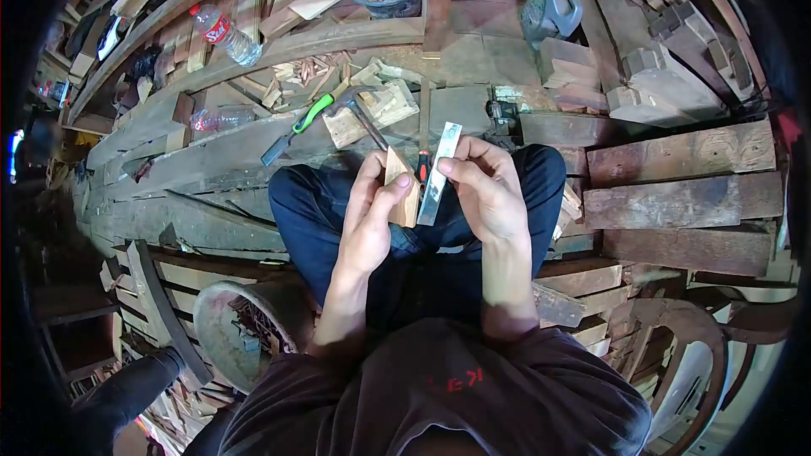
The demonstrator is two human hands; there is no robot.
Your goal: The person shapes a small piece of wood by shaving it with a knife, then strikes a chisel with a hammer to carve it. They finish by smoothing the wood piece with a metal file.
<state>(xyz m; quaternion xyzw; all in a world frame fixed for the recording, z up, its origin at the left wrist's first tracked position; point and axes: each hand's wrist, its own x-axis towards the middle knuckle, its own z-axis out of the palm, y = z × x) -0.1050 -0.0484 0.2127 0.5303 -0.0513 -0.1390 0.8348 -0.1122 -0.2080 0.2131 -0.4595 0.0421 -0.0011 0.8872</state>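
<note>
My left hand (366, 224) grips a small light-brown wood piece (402, 194) with a slanted, pointed top, the thumb pressed on its face. In my right hand (492, 194) a flat pale strip (439, 176) with a metallic-looking lower part is pinched upright between thumb and fingers. The two pieces stand side by side with a narrow gap, over my lap. Behind that gap shows a tool with a red and black handle (423, 165). Ahead of my left hand lies a green-handled tool (314, 112), beside a dark hammer-like tool (363, 114) on a wood block (389, 110).
Plastic bottles (226, 35) lie at the upper left. A bucket (395, 4) of wood pieces and a grey-blue jug (553, 10) stand at the back. Stacked planks (676, 203) are at the right. Another bucket (221, 333) and another person's leg (135, 384) are at lower left.
</note>
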